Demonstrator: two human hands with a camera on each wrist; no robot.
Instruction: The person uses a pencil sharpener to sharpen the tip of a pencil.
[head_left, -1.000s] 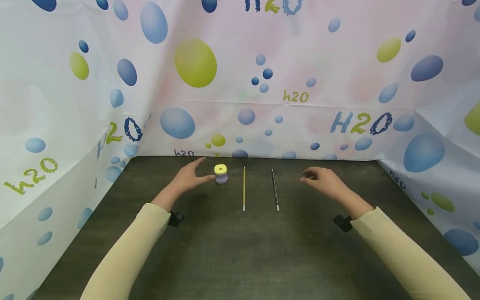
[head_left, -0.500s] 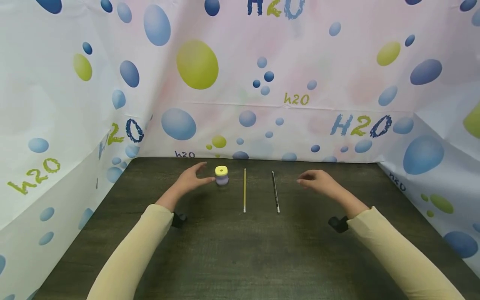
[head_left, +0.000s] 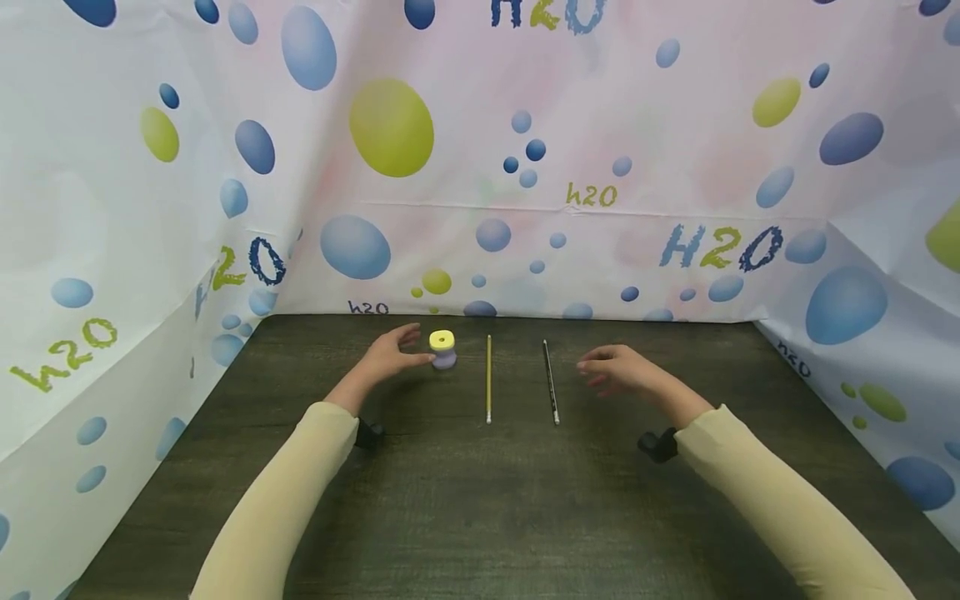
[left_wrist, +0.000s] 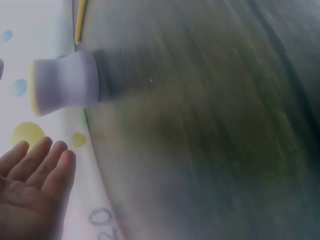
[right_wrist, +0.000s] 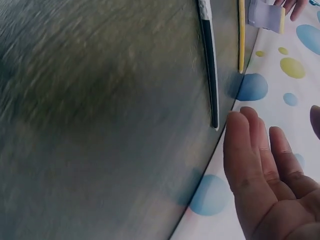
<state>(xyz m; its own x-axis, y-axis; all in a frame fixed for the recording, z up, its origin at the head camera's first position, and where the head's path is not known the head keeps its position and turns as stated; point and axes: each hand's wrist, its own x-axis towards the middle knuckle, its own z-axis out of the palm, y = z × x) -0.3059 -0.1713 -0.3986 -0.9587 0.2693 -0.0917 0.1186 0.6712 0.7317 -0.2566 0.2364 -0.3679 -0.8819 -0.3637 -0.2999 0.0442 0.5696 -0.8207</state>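
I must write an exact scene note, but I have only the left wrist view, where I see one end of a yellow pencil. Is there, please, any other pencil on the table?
Observer: Yes. The head view shows a black pencil lying to the right of the yellow pencil.
Operator: Thank you. And does the right hand hold this black pencil?
Observer: No. In the head view it is to the right of the black pencil, with a gap between them.
Operator: I see the purple object only from the side. What is on its yellow top?
Observer: A small dark spot near the middle; I cannot tell whether it is a hole.
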